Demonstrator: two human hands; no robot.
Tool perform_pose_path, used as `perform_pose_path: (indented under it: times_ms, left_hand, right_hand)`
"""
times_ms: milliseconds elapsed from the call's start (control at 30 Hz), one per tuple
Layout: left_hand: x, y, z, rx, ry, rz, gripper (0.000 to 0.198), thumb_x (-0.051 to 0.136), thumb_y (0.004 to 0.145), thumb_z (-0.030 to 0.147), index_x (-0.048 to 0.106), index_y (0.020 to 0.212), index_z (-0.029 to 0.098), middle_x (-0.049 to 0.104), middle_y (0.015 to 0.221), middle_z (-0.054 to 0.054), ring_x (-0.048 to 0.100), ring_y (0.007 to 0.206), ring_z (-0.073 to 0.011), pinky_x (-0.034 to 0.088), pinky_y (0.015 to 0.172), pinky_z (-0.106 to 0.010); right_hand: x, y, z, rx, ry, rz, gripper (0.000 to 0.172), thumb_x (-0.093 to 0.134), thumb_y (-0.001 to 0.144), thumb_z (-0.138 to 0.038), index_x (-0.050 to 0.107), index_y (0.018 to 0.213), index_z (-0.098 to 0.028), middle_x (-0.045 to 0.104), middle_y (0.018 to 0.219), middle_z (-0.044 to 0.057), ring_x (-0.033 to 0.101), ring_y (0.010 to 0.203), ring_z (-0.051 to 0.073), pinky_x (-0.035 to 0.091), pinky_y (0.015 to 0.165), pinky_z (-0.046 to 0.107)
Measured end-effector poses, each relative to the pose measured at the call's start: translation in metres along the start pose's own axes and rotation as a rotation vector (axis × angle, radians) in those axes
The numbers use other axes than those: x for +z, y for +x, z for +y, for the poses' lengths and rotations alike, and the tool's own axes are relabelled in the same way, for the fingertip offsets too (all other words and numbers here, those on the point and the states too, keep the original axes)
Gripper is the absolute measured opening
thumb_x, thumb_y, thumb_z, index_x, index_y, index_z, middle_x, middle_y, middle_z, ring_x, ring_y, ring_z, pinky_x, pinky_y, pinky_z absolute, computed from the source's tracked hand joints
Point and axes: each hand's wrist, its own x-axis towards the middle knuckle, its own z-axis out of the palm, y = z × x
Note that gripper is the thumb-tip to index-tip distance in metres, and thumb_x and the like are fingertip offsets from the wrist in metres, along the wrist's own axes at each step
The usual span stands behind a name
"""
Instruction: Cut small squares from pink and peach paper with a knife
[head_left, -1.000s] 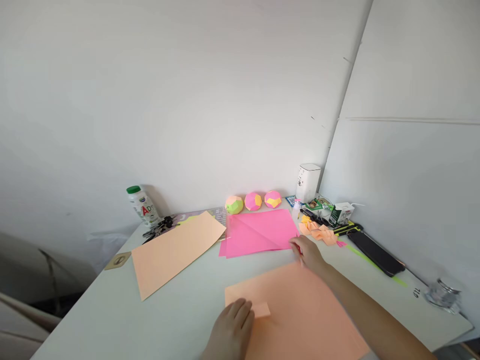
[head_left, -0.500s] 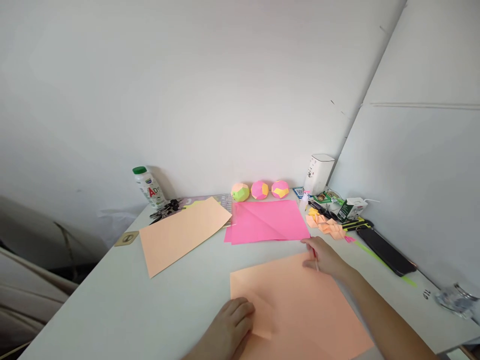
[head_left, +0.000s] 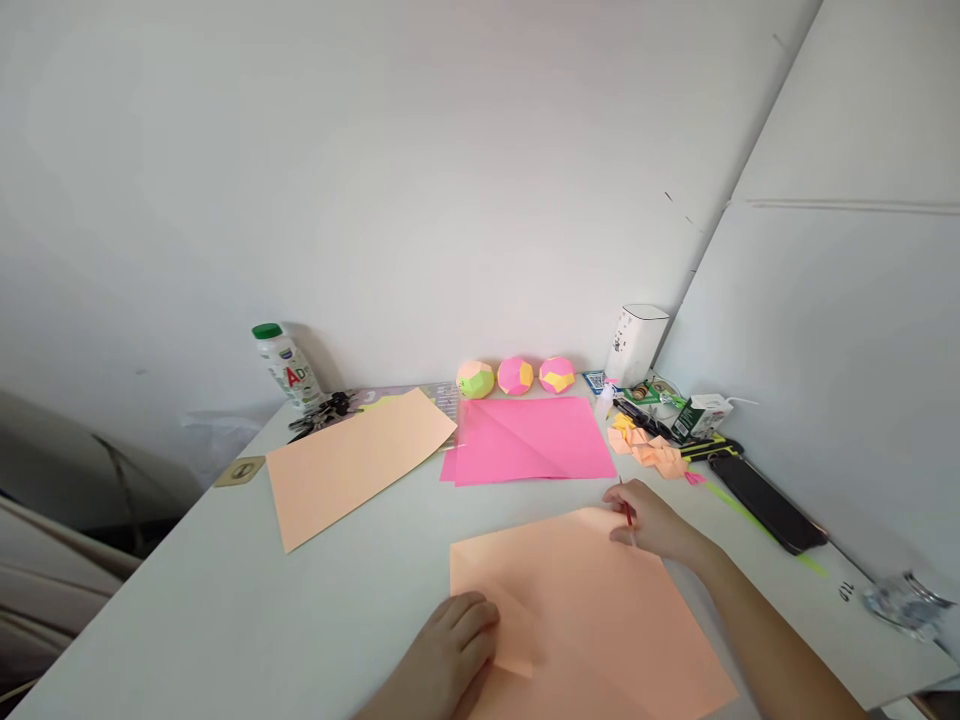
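Observation:
A large peach-coloured sheet of paper (head_left: 622, 610) lies at the near edge of the white table. Over its left part is a smaller peach paper piece (head_left: 514, 632), and my left hand (head_left: 457, 640) rests on that piece with the fingers curled together on its left edge. My right hand (head_left: 656, 520) is at the sheet's upper right corner, with a thin pen (head_left: 628, 515) with red on it held between the fingers. Above the sheet lie pink papers (head_left: 532, 440); another peach sheet (head_left: 360, 465) lies to the left.
Three paper balls (head_left: 515, 376) line the wall. A green-capped bottle (head_left: 289, 368) stands at the back left beside black tools (head_left: 326, 412). On the right are folded peach paper pieces (head_left: 649, 448), a white container (head_left: 637, 345), a small carton (head_left: 701, 417) and a black pouch (head_left: 769, 505).
The view has shifted slightly, so things on the table sit a little further left. Both hands keep nearly the same place on the paper; the pen is tilted slightly differently.

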Motion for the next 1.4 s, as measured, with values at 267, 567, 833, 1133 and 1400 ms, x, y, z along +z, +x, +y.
perform_pose_path:
  times_ms: [267, 567, 833, 1133, 1400]
  left_hand:
    - [0.003, 0.000, -0.001, 0.003, 0.061, 0.018, 0.023, 0.035, 0.087, 0.011, 0.056, 0.093, 0.019, 0.060, 0.101, -0.008, 0.055, 0.097, -0.0198, 0.050, 0.082, -0.032]
    - [0.003, 0.002, 0.002, 0.020, 0.093, 0.068, 0.024, 0.034, 0.090, 0.014, 0.058, 0.090, 0.018, 0.062, 0.098, -0.008, 0.056, 0.093, -0.0189, 0.052, 0.078, -0.030]
    - [-0.016, 0.007, 0.005, -0.054, 0.238, 0.204, 0.022, 0.038, 0.090, 0.008, 0.057, 0.082, 0.018, 0.064, 0.104, -0.009, 0.058, 0.103, -0.0199, 0.053, 0.085, -0.033]
    - [-0.010, 0.004, 0.000, -0.044, 0.266, 0.192, 0.019, 0.040, 0.089, 0.007, 0.055, 0.085, 0.018, 0.064, 0.109, -0.010, 0.055, 0.115, -0.0223, 0.053, 0.090, -0.036]
    - [-0.012, 0.002, 0.004, -0.007, 0.218, 0.338, 0.021, 0.046, 0.085, 0.001, 0.057, 0.097, 0.015, 0.065, 0.101, -0.009, 0.058, 0.110, -0.0202, 0.053, 0.088, -0.033]
  right_hand:
    - [-0.023, -0.010, -0.004, 0.063, 0.166, -0.087, 0.025, 0.068, 0.065, -0.023, 0.050, 0.083, -0.023, 0.039, 0.064, -0.007, 0.036, 0.056, 0.010, 0.032, 0.049, 0.020]
    - [-0.033, -0.012, -0.004, 0.153, 0.296, -0.181, 0.031, 0.070, 0.061, -0.028, 0.040, 0.061, -0.022, 0.039, 0.054, -0.008, 0.038, 0.044, 0.008, 0.039, 0.040, 0.022]
    - [-0.003, 0.008, 0.014, 0.018, 0.304, 0.187, 0.033, 0.062, 0.072, -0.041, 0.036, 0.061, -0.023, 0.036, 0.048, -0.009, 0.033, 0.042, 0.008, 0.033, 0.044, 0.023]
    - [0.009, 0.038, 0.042, -0.167, 0.113, 0.326, 0.016, 0.057, 0.068, -0.024, 0.048, 0.056, -0.021, 0.053, 0.059, -0.002, 0.050, 0.058, 0.015, 0.037, 0.057, 0.026]
    - [0.003, 0.039, 0.053, -0.251, 0.018, 0.302, 0.010, 0.050, 0.063, -0.013, 0.051, 0.057, -0.020, 0.055, 0.063, -0.001, 0.054, 0.063, 0.016, 0.039, 0.060, 0.027]
